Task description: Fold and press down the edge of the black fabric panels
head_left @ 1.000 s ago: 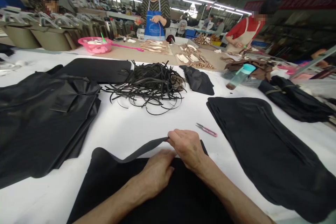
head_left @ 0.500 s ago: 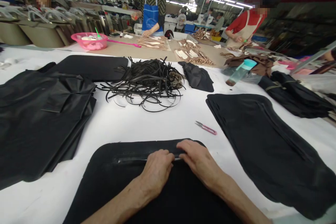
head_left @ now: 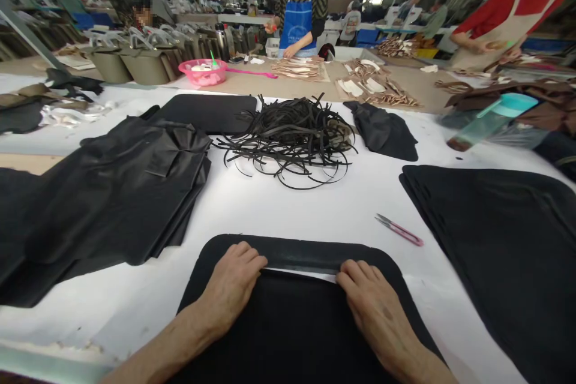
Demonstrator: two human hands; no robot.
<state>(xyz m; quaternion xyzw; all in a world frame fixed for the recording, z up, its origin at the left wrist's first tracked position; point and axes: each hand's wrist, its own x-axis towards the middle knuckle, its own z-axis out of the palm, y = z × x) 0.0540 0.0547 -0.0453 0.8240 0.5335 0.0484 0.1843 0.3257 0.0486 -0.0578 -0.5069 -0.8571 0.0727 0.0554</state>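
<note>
A black fabric panel (head_left: 297, 324) with rounded corners lies on the white table in front of me. A glossy black strip (head_left: 301, 255) runs along its far edge, with a thin white line showing beneath it. My left hand (head_left: 234, 285) lies flat on the panel, fingertips pressing the strip's left part. My right hand (head_left: 373, 303) lies flat too, fingertips at the strip's right part. Neither hand holds anything.
Pink thread snips (head_left: 400, 230) lie right of the panel. A tangle of black strips (head_left: 292, 138) sits further back. Stacks of black fabric lie left (head_left: 112, 192) and right (head_left: 499, 234). A bottle with a teal cap (head_left: 486, 120) lies far right. Other people work at the tan table (head_left: 315, 90) beyond.
The strip, lifted at one end a second ago, now lies flat on the panel's edge. My hands have slid apart from the middle toward the strip's two ends.
</note>
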